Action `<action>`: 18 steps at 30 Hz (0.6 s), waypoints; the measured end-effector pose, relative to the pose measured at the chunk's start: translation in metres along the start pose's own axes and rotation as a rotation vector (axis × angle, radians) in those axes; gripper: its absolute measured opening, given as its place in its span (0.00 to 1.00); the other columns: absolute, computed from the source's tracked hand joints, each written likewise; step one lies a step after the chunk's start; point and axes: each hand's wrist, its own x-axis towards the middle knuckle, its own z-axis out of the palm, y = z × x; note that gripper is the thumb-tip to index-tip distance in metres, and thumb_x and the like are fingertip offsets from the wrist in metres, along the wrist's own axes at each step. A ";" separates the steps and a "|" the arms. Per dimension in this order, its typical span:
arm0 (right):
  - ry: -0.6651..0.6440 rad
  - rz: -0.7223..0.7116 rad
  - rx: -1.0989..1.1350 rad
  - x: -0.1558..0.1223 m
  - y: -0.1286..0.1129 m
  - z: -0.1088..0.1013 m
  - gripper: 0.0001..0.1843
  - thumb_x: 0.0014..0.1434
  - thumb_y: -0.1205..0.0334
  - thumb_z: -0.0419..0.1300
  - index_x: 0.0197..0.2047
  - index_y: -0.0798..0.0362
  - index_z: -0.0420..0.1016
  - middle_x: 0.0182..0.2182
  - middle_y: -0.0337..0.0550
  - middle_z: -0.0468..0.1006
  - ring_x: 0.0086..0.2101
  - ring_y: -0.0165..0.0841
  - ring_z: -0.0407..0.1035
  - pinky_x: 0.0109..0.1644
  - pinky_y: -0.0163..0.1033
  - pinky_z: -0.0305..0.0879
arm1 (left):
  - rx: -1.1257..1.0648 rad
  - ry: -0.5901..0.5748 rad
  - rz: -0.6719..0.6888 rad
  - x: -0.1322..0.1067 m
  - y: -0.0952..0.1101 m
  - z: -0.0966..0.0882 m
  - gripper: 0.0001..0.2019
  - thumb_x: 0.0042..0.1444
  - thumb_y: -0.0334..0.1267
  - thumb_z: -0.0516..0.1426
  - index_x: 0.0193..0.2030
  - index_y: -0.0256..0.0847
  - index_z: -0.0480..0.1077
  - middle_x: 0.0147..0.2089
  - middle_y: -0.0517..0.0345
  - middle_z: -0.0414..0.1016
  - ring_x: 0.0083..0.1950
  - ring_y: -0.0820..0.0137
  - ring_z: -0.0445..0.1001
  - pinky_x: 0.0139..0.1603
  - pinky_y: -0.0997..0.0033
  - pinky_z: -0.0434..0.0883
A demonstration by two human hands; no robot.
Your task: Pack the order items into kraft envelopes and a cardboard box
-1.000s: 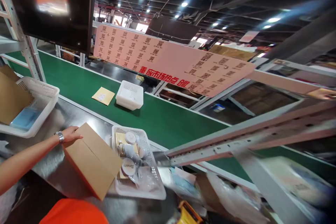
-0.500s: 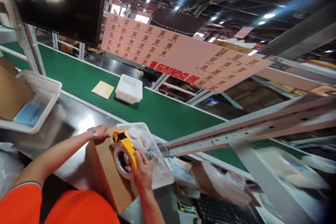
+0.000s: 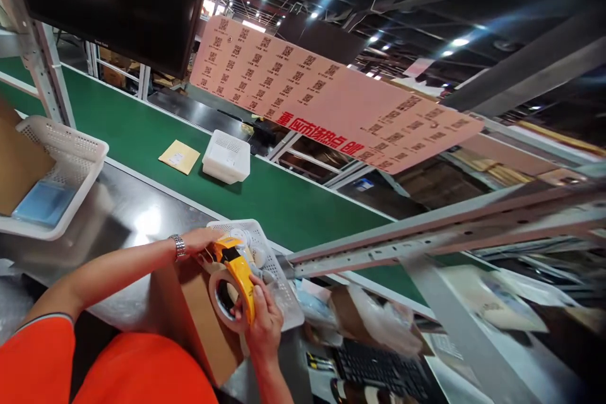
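Right hand (image 3: 265, 322) closed around yellow tape dispenser (image 3: 235, 278) above cardboard box (image 3: 182, 309); left hand (image 3: 197, 241) open, resting on box's far edge, near white plastic basket (image 3: 279, 284) on steel surface (image 3: 118, 252).

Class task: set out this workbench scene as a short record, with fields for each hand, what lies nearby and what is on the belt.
left hand: resting on a cardboard carton
right hand: holding a yellow tape dispenser with a tape roll
nearby: white plastic basket of small packaged items, beside the carton
surface: steel table
belt: green conveyor belt carrying a yellow envelope and a white basket
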 end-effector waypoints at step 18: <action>-0.033 0.034 0.050 0.000 -0.007 0.006 0.33 0.62 0.29 0.65 0.56 0.47 0.81 0.23 0.39 0.79 0.18 0.36 0.71 0.23 0.42 0.72 | -0.073 -0.062 -0.149 -0.011 0.011 -0.022 0.26 0.62 0.63 0.66 0.39 0.37 0.80 0.33 0.55 0.82 0.32 0.68 0.78 0.36 0.67 0.74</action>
